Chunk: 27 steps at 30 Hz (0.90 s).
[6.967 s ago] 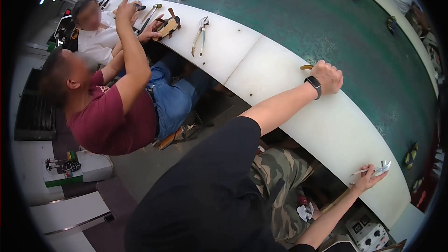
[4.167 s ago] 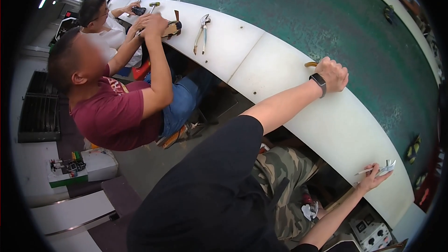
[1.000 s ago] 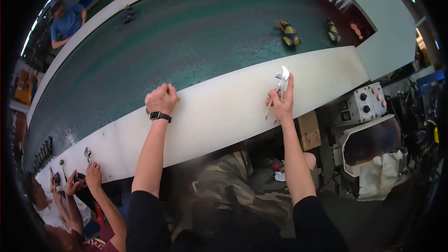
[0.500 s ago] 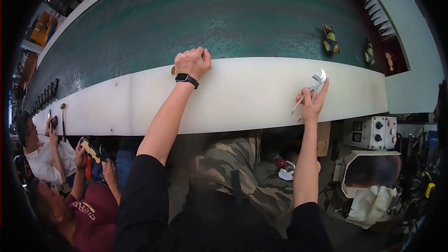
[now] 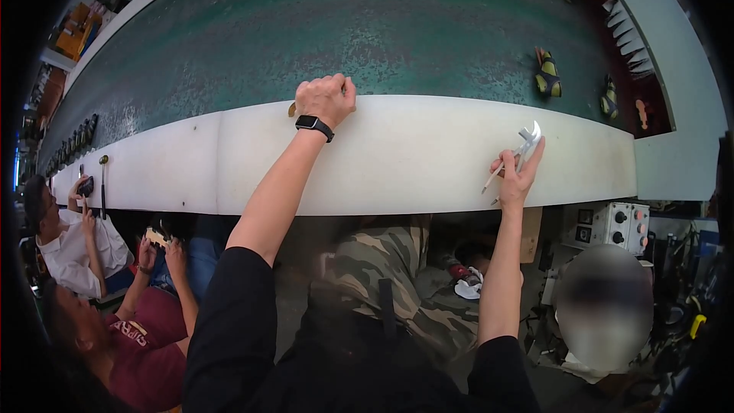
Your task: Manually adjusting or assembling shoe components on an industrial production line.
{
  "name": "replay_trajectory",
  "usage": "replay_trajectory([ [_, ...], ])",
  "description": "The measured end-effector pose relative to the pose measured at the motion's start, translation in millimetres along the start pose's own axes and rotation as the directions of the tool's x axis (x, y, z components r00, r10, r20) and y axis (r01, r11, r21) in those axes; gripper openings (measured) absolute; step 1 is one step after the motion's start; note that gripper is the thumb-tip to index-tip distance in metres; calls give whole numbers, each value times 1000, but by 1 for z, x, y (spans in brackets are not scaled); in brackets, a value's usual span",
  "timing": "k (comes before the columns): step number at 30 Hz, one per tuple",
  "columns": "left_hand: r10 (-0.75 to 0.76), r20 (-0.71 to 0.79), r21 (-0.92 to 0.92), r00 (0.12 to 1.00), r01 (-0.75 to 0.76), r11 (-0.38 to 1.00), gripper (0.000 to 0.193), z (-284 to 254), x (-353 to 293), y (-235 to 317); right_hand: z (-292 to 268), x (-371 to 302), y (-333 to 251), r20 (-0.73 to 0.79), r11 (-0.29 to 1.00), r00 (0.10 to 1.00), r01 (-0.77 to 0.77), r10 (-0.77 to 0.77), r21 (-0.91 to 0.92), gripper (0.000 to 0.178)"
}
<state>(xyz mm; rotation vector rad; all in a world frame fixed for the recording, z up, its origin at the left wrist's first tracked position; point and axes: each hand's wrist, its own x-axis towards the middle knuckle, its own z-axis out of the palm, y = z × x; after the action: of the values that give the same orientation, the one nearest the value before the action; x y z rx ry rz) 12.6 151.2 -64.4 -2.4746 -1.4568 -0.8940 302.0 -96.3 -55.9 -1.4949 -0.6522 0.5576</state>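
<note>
My left hand (image 5: pixel 326 99) is closed in a fist at the border between the white ledge and the green surface. A small tan bit shows beside the wrist; what the fist holds, if anything, is hidden. On that wrist sits a black watch (image 5: pixel 315 127). To the right, above the white ledge, my right hand (image 5: pixel 518 178) is closed round a pair of silver lasting pincers (image 5: pixel 530 138). Their curved jaws point away from me, the thin handles slant back past my fingers, and my index finger lies along the jaw side.
Beyond the white ledge (image 5: pixel 428 153) spreads a worn green surface (image 5: pixel 367 38). Two yellow-and-black shoe pieces (image 5: pixel 547 76) (image 5: pixel 608 99) lie at its right. A hammer (image 5: pixel 103 183) rests at the ledge's left. Two people sit at left, handling work pieces. A control box (image 5: pixel 621 223) stands lower right.
The view has shifted slightly. Both hands keep their grip and nearly their place on the ledge. The person in maroon at left has turned the yellowish piece and brought both hands together on it.
</note>
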Motion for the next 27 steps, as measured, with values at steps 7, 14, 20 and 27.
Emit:
replay_trajectory([
  [7, 0, 3, 13, 1000, 0, 1000, 28, 1, 0, -1, 1, 1, 1, -11, 1000, 1000, -9, 9, -12, 84],
  [14, -1, 2, 13, 1000, 1, 1000, 27, 1, 1, 0, 0, 1, 0, -4, 1000, 1000, -11, 11, -14, 85],
  [20, -1, 4, 14, 1000, 1, 1000, 27, 1, 1, 0, 0, 1, 0, 2, 1000, 1000, -7, 7, -2, 85],
  [27, -7, 21, 30, 1000, 7, 1000, 27, -1, 1, 2, 0, 1, 0, 2, 1000, 1000, -10, 10, -2, 84],
])
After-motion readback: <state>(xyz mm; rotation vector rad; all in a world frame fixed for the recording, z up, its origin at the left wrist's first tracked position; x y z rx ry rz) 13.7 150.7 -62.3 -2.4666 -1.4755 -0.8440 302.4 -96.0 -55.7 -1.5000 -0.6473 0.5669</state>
